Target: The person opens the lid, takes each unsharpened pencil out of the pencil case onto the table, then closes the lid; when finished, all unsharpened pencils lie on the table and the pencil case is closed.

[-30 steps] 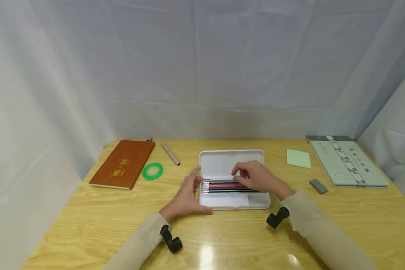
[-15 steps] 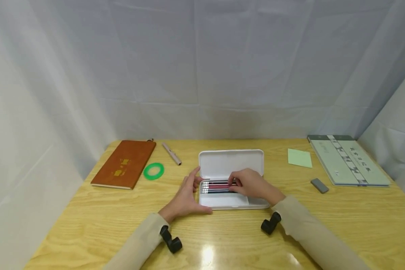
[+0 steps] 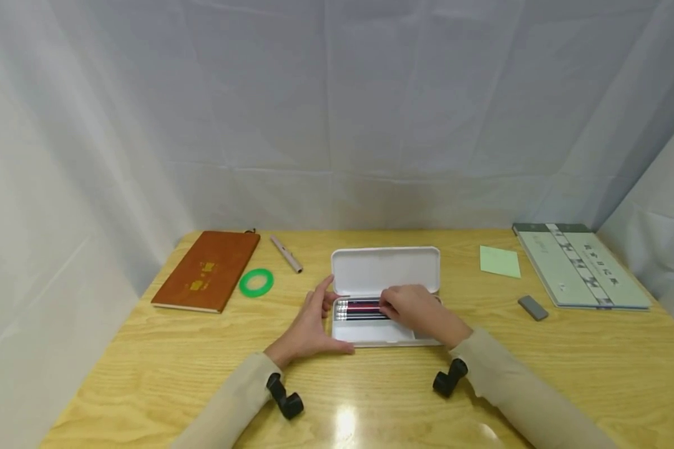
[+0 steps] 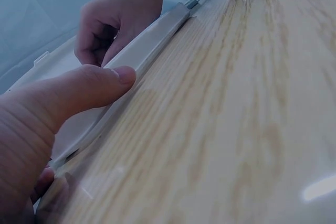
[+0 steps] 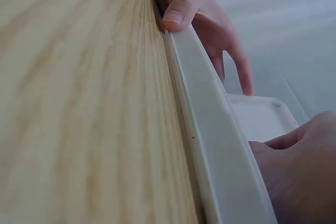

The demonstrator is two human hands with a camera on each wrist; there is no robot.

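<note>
A white pencil case (image 3: 373, 333) lies on the table with its lid (image 3: 385, 270) raised at the back. Several pencils (image 3: 356, 310) with silver ends, dark and pink-red, lie side by side in its rear compartment. My left hand (image 3: 309, 324) holds the case at its left end, thumb (image 4: 107, 85) on the front wall and fingers spread toward the hinge. Over the pencils, my right hand (image 3: 418, 310) reaches in with curled fingers and appears to pinch a pencil; its fingertips are hidden by the case wall in the left wrist view.
On the left lie a brown notebook (image 3: 208, 271), a green tape ring (image 3: 256, 282) and a pen (image 3: 286, 254). To the right are a pale green sticky-note pad (image 3: 500, 261), a grey eraser (image 3: 533, 308) and a light green book (image 3: 581, 265). White cloth (image 3: 337, 112) hangs behind.
My right hand has come down and slightly left into the case, its fingers closing over the pencils. My left hand stays on the case's left end.
</note>
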